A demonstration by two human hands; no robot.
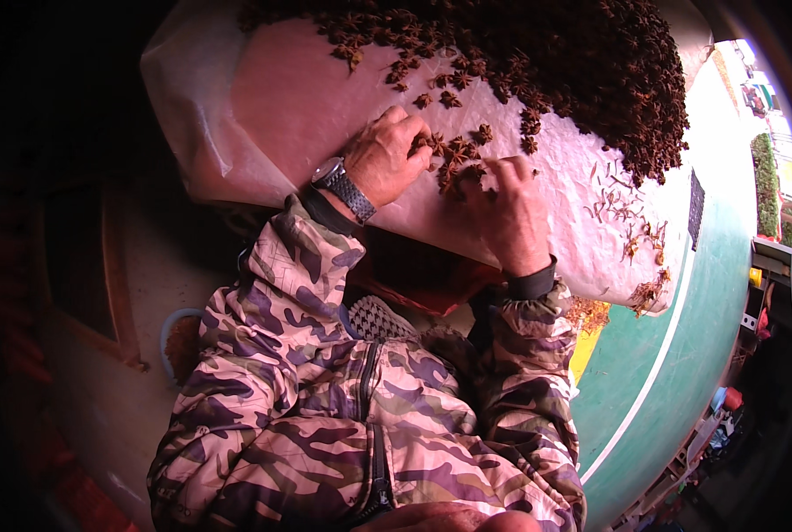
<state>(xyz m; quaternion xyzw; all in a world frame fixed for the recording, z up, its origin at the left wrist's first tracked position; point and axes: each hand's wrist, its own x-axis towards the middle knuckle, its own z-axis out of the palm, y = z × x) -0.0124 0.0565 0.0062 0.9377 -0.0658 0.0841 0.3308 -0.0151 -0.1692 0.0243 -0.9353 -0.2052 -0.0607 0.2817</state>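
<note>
Brown star anise pods lie in a small loose group on a pale plastic-covered surface, between my two hands. My left hand, with a metal watch at its wrist, has its fingers curled and its fingertips closed at a pod on the group's left side. On the right, my right hand reaches over the group's near edge with fingers bent and apart. Its fingertips are close to the pods, and part of the group is hidden beneath them. Beyond both hands rises a large dark heap of star anise.
Broken stems and bits are scattered at the right of the plastic sheet. A dark red opening lies below the sheet's near edge. A blue-rimmed container stands at lower left. Green floor with a white line runs along the right.
</note>
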